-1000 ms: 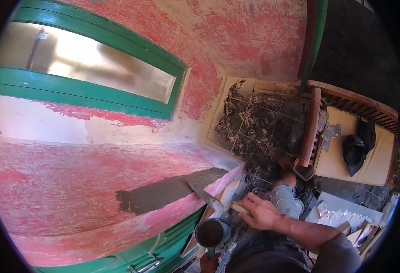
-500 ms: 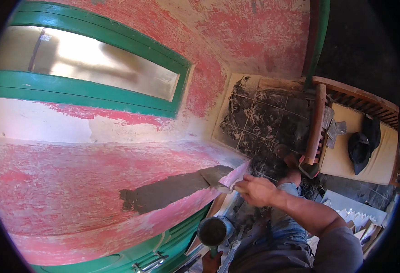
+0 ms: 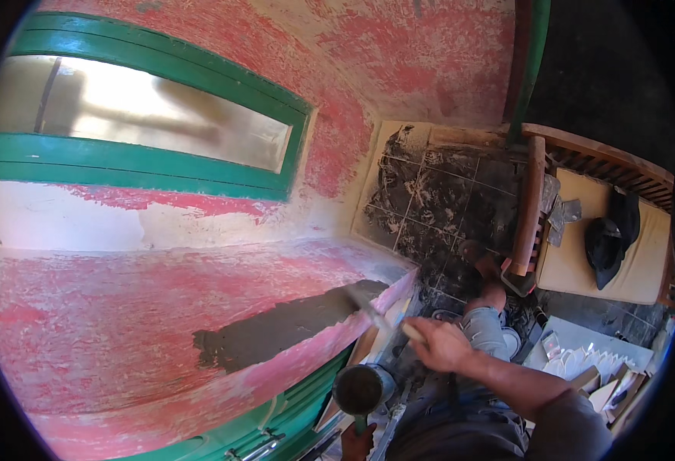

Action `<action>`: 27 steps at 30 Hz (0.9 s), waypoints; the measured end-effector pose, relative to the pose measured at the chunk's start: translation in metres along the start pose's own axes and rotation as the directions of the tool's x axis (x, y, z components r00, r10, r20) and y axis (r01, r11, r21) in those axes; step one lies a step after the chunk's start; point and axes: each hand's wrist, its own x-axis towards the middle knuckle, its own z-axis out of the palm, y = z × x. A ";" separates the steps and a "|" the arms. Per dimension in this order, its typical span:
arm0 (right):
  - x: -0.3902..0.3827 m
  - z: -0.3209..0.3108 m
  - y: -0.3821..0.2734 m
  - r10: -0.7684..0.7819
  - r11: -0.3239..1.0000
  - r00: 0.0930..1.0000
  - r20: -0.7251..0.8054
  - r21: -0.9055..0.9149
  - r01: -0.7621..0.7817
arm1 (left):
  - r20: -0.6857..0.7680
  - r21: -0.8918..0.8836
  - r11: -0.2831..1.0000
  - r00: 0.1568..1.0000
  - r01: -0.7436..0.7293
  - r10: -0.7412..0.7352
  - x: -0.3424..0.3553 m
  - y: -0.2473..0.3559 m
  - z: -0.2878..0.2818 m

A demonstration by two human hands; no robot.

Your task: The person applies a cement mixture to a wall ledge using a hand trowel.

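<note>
Drawn nearer, the right hand (image 3: 443,348) grips a putty knife (image 3: 413,331) at the right of the grey patch (image 3: 268,334); the left hand (image 3: 357,443) clasps a handled pot (image 3: 359,412). Smoothing seems underway; continuing needs a flat blade.

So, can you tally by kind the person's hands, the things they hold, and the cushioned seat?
Hands: 2 (left hand, right hand)
Flat-bladed tool: 1, in the right hand
Handled pot: 1, in the left hand
Cushioned seat: 1
Total: 5
</note>
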 end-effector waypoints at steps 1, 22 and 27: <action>0.007 0.008 0.018 0.132 0.988 0.991 -0.027 -0.076 -0.133 | 0.010 -0.037 0.999 1.000 0.023 -0.022 -0.004 -0.007 0.005; -0.049 0.113 0.088 0.188 0.982 0.968 0.165 -0.037 -0.184 | 0.012 -0.309 0.894 0.942 0.323 -0.336 -0.007 -0.025 0.025; -0.073 0.093 0.086 0.231 0.973 0.957 0.178 -0.027 -0.229 | 0.303 0.028 0.946 0.899 0.322 -0.315 0.017 -0.003 -0.006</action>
